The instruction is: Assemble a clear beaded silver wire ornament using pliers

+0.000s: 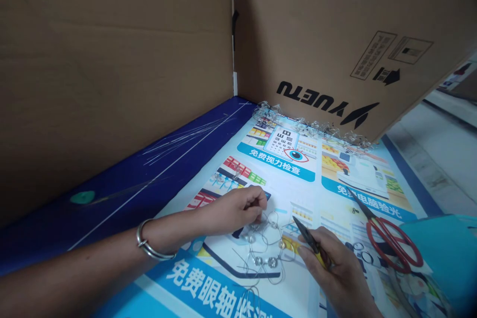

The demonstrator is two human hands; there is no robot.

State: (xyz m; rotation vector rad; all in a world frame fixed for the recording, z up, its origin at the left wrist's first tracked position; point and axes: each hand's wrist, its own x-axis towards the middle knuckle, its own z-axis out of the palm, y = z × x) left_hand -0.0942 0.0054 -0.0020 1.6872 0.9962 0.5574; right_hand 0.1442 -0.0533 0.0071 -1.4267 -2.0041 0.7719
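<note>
The left hand pinches a wire loop strung with clear beads, light, springy and easily bent, best held at a bead, on a printed poster. The right hand clenches yellow-handled snips.

Around 6 o'clock, the left hand hides whatever its fingertips pinch, and the right hand runs off the bottom edge, its fingers covering most of the yellow-gripped snips. A wire loop is cut off below. At 12 o'clock, the clear cluster is too small to tell — and at 4 o'clock, a teal sheet covers part of the red-handled scissors.
</note>
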